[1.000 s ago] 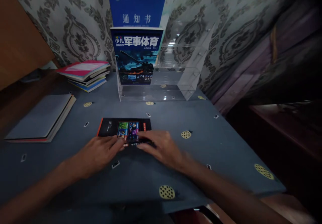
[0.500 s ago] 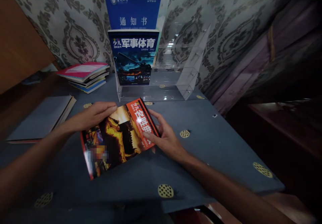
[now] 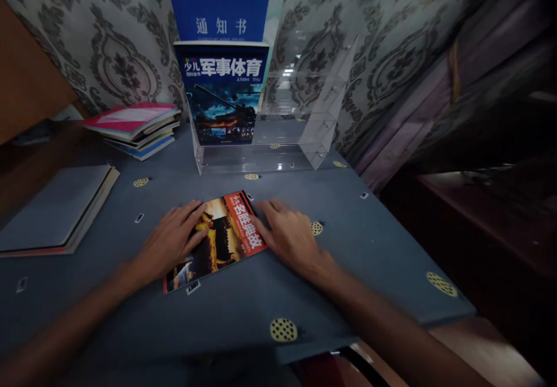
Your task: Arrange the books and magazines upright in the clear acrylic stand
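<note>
A book (image 3: 228, 239) with a red top band and a picture of a golden-lit wall lies slantwise, cover up, on the blue tablecloth (image 3: 339, 311). My left hand (image 3: 174, 236) rests over its left part, the fingers laid out on the cover. At the book's right edge is my right hand (image 3: 289, 233), slightly blurred, fingers stretched and the thumb at the edge of the cover. Behind the book stands a clear acrylic rack (image 3: 256, 159). In its left side a dark-blue book with a tank on its cover (image 3: 224, 100) leans in front of a blue booklet (image 3: 221, 4).
To the left is a stack of books (image 3: 134, 121) with a pink one on top. Nearer, a large grey-blue book (image 3: 54, 204) lies on the table. Patterned wall covering (image 3: 126, 56) rises behind, and a purple curtain (image 3: 404, 126) hangs at the right.
The book held between both hands has gone down flat onto the table. My hands have loosened from its edges, the left now lying on the cover. The view has shifted slightly.
</note>
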Available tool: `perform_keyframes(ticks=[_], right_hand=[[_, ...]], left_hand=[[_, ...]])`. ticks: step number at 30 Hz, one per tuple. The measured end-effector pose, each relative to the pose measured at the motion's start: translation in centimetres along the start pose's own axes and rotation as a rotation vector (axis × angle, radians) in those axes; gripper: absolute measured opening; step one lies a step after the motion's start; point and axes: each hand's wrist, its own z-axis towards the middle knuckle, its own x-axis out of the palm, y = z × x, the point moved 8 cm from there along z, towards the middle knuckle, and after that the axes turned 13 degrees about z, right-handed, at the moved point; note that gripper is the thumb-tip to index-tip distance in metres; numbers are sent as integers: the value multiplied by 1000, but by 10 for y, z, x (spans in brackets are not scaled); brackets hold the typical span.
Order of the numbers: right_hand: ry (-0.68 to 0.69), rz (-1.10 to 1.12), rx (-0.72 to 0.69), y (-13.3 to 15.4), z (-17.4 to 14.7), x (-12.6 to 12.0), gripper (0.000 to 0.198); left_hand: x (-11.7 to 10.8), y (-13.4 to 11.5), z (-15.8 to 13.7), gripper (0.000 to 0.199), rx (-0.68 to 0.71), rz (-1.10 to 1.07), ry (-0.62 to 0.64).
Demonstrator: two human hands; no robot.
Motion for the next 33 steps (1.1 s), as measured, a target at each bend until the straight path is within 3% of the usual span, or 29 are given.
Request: perform_keyframes(ticks=[3, 5, 7, 9, 14, 17, 22, 28, 33], right_hand=[[45, 102, -307, 48, 1, 17, 43], [161, 189, -442, 75, 2, 37, 67], [240, 232, -460, 89, 8, 53, 87], [266, 241, -438, 91, 16, 62, 91], [246, 202, -420, 73, 27, 69, 85], [191, 224, -387, 50, 33, 64, 71], [167, 554, -362, -3, 53, 45, 56], [272, 1047, -225, -30, 65, 34, 57], [249, 1035, -213, -27, 66, 32, 55]], left_hand=[[7, 3, -2, 59, 4, -21, -21], [9, 4, -3, 56, 28, -49, -40], [10, 5, -4, 52, 48, -73, -43], [11, 6, -4, 50, 53, -86, -45], [7, 5, -2, 48, 29, -86, -58], [6, 4, -1, 52, 6, -67, -54], [5, 5, -2, 58, 16, -22, -46], [-1, -5, 16, 56, 202, 60, -20], [-7, -35, 42, 53, 365, 3, -26]])
